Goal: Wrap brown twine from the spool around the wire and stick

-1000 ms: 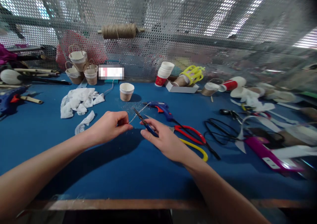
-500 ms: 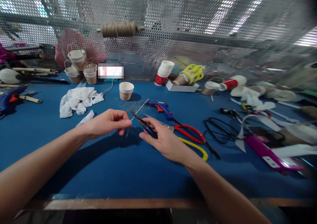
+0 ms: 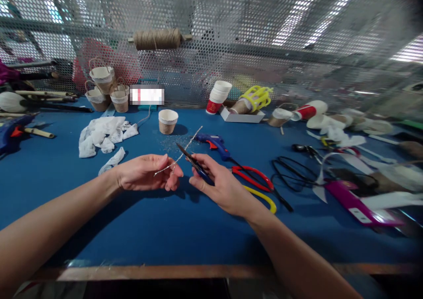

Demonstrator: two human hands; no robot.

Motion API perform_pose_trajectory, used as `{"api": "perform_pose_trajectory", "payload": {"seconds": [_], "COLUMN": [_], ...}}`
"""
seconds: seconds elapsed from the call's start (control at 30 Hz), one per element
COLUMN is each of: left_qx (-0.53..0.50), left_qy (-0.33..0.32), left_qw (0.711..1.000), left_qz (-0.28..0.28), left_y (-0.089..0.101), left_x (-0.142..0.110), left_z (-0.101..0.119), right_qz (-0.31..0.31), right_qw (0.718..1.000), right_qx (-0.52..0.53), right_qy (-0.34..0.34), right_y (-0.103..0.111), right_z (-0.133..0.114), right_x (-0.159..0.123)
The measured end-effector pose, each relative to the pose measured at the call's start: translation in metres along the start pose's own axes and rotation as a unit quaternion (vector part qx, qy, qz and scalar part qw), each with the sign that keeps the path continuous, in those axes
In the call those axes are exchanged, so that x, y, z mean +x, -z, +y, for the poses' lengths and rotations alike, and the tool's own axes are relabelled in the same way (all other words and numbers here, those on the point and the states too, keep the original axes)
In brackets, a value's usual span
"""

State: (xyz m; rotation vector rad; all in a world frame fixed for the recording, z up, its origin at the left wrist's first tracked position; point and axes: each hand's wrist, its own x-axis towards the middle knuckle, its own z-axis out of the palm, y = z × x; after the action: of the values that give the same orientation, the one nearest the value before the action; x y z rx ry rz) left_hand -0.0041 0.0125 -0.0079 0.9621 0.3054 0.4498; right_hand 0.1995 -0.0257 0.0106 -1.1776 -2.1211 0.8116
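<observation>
My left hand (image 3: 148, 172) is turned partly palm up, its fingers loosely curled about a thin, twisted silvery wire (image 3: 180, 157). The wire slants from the palm up toward the glue gun, and a short end hangs at the fingers. In my right hand (image 3: 220, 186) are blue-handled needle-nose pliers (image 3: 201, 171), their dark jaws pointing up and left. These jaws cross close to the wire; whether they touch it I cannot tell. Just beyond lies a blue glue gun (image 3: 213, 144) with a red trigger. A small paper-lined cup (image 3: 168, 122) stands behind my hands.
Large scissors (image 3: 253, 179) with red and yellow handles lie beside my right hand. Crumpled white cloth (image 3: 102, 134) is at left. Small baskets (image 3: 103, 81), stacked paper cups (image 3: 218, 97) and a twine spool (image 3: 157, 39) are farther back. A purple power strip (image 3: 361, 204) and cables lie right.
My left hand has rolled palm upward and its fingers have loosened from a pinch. The wire has shifted, its upper end now higher and farther right. The pliers have moved slightly.
</observation>
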Motion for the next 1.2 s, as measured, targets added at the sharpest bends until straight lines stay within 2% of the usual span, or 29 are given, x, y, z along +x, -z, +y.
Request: {"api": "perform_pose_trajectory", "payload": {"seconds": [0.13, 0.2, 0.23, 0.27, 0.3, 0.37, 0.4, 0.43, 0.47, 0.57, 0.6, 0.67, 0.73, 0.83, 1.07, 1.2], "left_qx": [0.040, 0.137, 0.216, 0.321, 0.435, 0.613, 0.653, 0.665, 0.646, 0.492, 0.452, 0.408, 0.402, 0.423, 0.524, 0.526], "left_qy": [-0.008, -0.013, -0.014, -0.009, -0.010, -0.046, -0.056, -0.058, -0.048, -0.028, -0.032, -0.047, -0.060, -0.069, -0.110, -0.100], "left_qw": [0.998, 0.985, 0.965, 0.925, 0.863, 0.713, 0.671, 0.661, 0.686, 0.824, 0.851, 0.876, 0.878, 0.864, 0.781, 0.782], "left_qz": [0.037, 0.103, 0.150, 0.205, 0.259, 0.338, 0.346, 0.343, 0.331, 0.279, 0.265, 0.251, 0.252, 0.264, 0.322, 0.318], "left_y": [-0.005, -0.009, -0.012, -0.015, -0.018, -0.023, -0.025, -0.025, -0.024, -0.017, -0.014, -0.009, -0.006, -0.006, -0.014, -0.017], "left_x": [0.002, 0.003, 0.004, 0.004, 0.004, 0.004, 0.004, 0.004, 0.003, 0.002, 0.002, 0.002, 0.002, 0.003, 0.003, 0.003], "left_z": [0.001, 0.002, 0.004, 0.005, 0.006, 0.008, 0.009, 0.010, 0.011, 0.013, 0.013, 0.013, 0.012, 0.011, 0.010, 0.010], "right_qz": [-0.011, -0.005, 0.003, 0.012, 0.021, 0.033, 0.037, 0.040, 0.042, 0.041, 0.036, 0.020, 0.002, -0.008, -0.031, -0.027], "right_qw": [1.000, 1.000, 0.999, 0.998, 0.996, 0.991, 0.990, 0.991, 0.992, 0.996, 0.997, 0.998, 0.999, 0.999, 0.998, 0.998], "right_qx": [0.003, -0.012, -0.030, -0.051, -0.073, -0.105, -0.110, -0.108, -0.101, -0.065, -0.054, -0.034, -0.018, -0.009, -0.026, -0.031], "right_qy": [0.002, -0.007, -0.018, -0.031, -0.045, -0.069, -0.075, -0.074, -0.070, -0.052, -0.051, -0.050, -0.046, -0.042, -0.056, -0.056], "right_y": [0.001, 0.000, -0.002, -0.003, -0.005, -0.009, -0.010, -0.011, -0.011, -0.009, -0.008, -0.006, -0.005, -0.004, -0.003, -0.003], "right_z": [-0.001, -0.001, 0.000, 0.000, 0.002, 0.003, 0.004, 0.003, 0.003, 0.001, 0.000, 0.000, 0.002, 0.004, 0.004, 0.003], "right_x": [0.000, 0.000, 0.000, 0.001, 0.001, 0.001, 0.001, 0.001, 0.002, 0.002, 0.002, 0.002, 0.002, 0.002, 0.001, 0.001]}}
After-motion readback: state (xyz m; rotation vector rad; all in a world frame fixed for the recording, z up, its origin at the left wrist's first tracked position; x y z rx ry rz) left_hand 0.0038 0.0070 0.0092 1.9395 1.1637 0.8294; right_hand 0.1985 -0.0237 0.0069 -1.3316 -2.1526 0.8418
